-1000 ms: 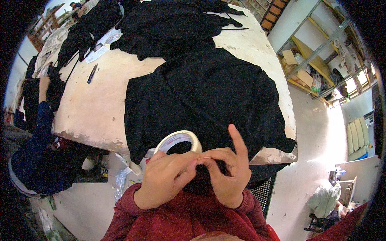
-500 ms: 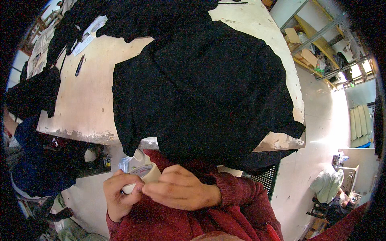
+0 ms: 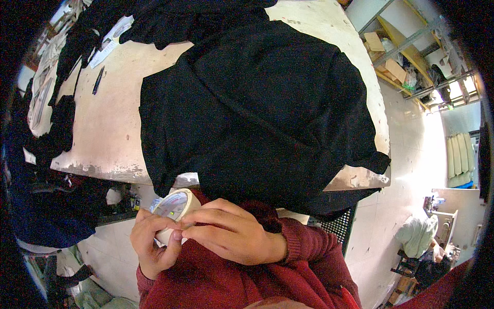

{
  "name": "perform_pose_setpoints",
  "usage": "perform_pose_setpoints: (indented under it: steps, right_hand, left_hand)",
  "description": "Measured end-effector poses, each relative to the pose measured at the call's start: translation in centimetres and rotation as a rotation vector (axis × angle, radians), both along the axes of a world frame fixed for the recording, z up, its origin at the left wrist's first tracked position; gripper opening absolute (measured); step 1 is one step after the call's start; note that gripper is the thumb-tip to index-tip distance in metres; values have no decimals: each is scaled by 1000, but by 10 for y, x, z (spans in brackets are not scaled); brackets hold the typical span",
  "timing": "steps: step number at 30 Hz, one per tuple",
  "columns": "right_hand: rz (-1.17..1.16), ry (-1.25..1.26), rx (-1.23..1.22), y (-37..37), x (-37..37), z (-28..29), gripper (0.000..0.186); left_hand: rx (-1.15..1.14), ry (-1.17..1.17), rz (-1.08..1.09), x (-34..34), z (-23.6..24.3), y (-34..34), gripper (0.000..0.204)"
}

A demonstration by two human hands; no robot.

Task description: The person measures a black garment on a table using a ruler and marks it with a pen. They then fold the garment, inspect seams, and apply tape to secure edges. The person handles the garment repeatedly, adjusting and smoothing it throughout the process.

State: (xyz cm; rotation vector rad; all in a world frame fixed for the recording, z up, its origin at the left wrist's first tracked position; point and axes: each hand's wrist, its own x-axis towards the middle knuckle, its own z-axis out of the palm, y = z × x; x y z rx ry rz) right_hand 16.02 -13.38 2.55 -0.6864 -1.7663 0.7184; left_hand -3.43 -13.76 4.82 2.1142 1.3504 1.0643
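In front of my body, off the table's near edge, is a roll of cream-coloured tape (image 3: pixel 193 204), tilted so that its ring opening shows. My left hand (image 3: pixel 151 241) is closed on the roll's left and near side, thumb and fingers pinched together. My right hand (image 3: pixel 234 234) is closed too, its fingertips pressed to the roll's near right side and meeting the left thumb. Whether a loose tape end lies between the fingertips cannot be made out. Just beyond the hands, a large black cloth garment (image 3: pixel 257 113) spreads over the table and hangs down its front edge.
The worn pale table (image 3: pixel 110 139) carries a pen (image 3: pixel 98 81), white papers (image 3: pixel 105 51) and more black cloth (image 3: pixel 64 123). A person in dark blue (image 3: pixel 56 216) is at the left. Wooden shelving (image 3: pixel 399 56) stands far right; another person (image 3: pixel 419 237) sits lower right.
The tape roll has tipped up, so more of its inside shows. Both hands stay on it, with the right fingers slightly more extended. At the left, the dark blue figure and cloth have shifted.
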Motion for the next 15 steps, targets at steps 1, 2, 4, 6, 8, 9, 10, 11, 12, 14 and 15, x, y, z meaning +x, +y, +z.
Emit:
perform_pose_setpoints:
  steps: [1, 2, 4, 6, 8, 9, 10, 11, 12, 14, 15]
  right_hand:
    - [2, 32, -1, 0, 0, 0, 31]
    - [18, 49, -17, 0, -1, -1, 32]
    - [39, 52, -28, 1, -1, -1, 31]
    - [47, 30, -10, 1, -1, -1, 29]
    - [62, 50, -21, 2, -2, -2, 27]
    - [71, 63, -23, 2, -2, -2, 26]
    - [81, 97, -125, 2, -2, -2, 25]
    - [91, 130, -228, 1, -2, -1, 25]
    - [105, 161, -323, 0, -2, -1, 24]
    - [112, 184, -555, -3, 0, 1, 24]
    - [120, 193, -668, -4, 0, 1, 24]
  left_hand:
    - [32, 22, 10, 0, -1, 0, 10]
    - [40, 32, 11, 1, -2, 0, 11]
    - [80, 51, 13, 1, -4, 0, 11]
    - [75, 49, 4, 0, -6, 0, 12]
    - [92, 50, -5, -2, -8, 1, 13]
    - [112, 53, -10, -2, -9, 1, 13]
    - [140, 54, -14, -3, -10, 1, 14]
    - [151, 66, -23, -4, -11, 2, 15]
    - [170, 77, -30, -4, -12, 2, 15]
    - [191, 106, -47, -5, -13, 2, 17]
    - [195, 126, -53, -6, -14, 2, 18]
